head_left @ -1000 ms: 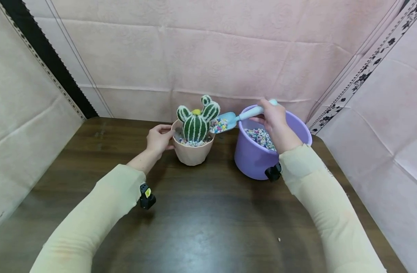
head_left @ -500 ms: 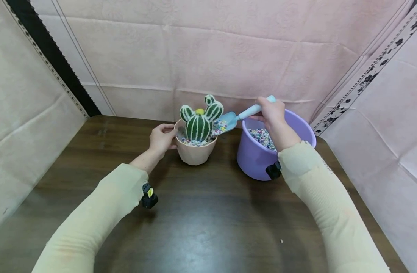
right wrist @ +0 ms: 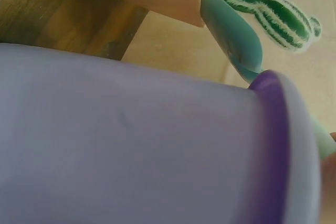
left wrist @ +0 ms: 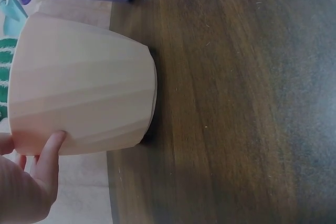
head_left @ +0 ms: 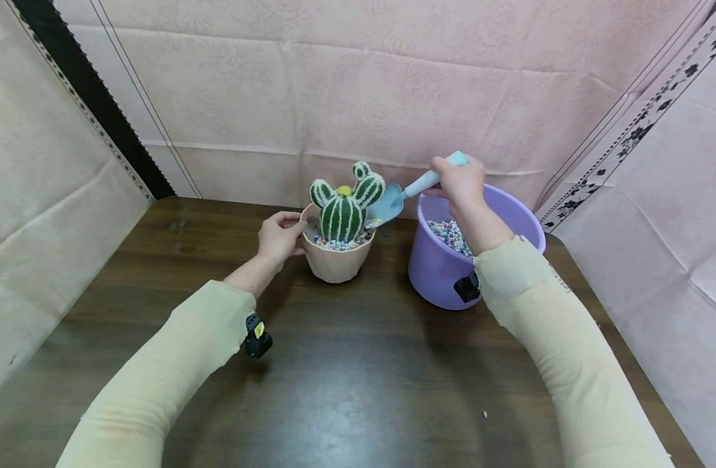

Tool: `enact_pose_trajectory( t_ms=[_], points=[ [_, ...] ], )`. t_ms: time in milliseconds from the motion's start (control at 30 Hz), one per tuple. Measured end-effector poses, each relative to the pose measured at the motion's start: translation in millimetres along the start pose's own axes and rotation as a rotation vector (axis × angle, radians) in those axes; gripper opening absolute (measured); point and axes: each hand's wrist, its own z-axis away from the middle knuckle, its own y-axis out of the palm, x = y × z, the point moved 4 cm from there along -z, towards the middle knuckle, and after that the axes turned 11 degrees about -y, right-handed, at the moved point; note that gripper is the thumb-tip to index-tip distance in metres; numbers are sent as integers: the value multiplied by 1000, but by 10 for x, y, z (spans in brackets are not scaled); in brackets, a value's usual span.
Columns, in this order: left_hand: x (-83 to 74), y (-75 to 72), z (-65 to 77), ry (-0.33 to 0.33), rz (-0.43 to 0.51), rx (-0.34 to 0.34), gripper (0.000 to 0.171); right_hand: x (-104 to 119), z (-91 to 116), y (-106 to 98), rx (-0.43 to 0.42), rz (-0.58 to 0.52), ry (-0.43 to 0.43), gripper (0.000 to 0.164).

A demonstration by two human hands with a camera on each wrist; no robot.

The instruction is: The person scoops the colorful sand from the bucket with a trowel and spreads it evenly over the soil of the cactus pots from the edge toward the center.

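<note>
In the head view a peach flower pot (head_left: 334, 265) holds a green-and-white cactus (head_left: 341, 220) with a yellow top, set in multicoloured beads (head_left: 336, 245). My left hand (head_left: 279, 239) pinches the pot's left rim; in the left wrist view a digit (left wrist: 51, 153) lies against its outer wall. My right hand (head_left: 463, 185) grips the handle of a light-blue hand trowel (head_left: 387, 207) above the bucket. The trowel's blade tilts down at the pot's right rim, with a few beads at its tip. In the right wrist view the blade (right wrist: 233, 32) reaches over the rim beside the cactus.
A purple bucket (head_left: 436, 276) with many coloured beads (head_left: 449, 236) stands right of the pot, under my right forearm. One small pale bit (head_left: 484, 414) lies on the dark wooden table (head_left: 334, 377). Pale cloth (head_left: 393, 84) hangs behind and at both sides.
My right hand has raised the trowel's handle, tipping the blade steeper. Most beads on the blade have slid off at the pot. My left hand keeps its hold on the rim.
</note>
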Motion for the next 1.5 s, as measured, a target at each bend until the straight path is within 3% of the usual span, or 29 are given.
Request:
enact_pose_trajectory(
  t_ms=[267,467,633,733,933,1033,1133,1333,1500],
  points=[
    [-2,-5,7,-3,-3,2,34,99,40,48,14,59,-63,17],
    [2,-4,12,17,-15,-14,34,150,55,2,-2,26,-93,18],
    [-29,-84,54,144,-96,-141,34,184,44,-120,-34,-47,-56,19],
    [-67,-148,118,231,-84,-216,32,194,18,-242,-62,-106,-1,18],
    [-188,-129,336,380,18,-233,26,239,-46,-566,-118,-240,75,14],
    [-272,-12,464,439,28,-195,25,272,-68,-734,-157,-290,92,14],
    [-341,179,568,459,35,-104,24,284,-73,-904,-185,-333,111,15],
    [-457,648,703,426,43,127,26,283,-61,-1217,-217,-346,111,12],
    [-506,995,747,401,23,212,28,247,-51,-1448,-255,-302,113,9]
  ],
)
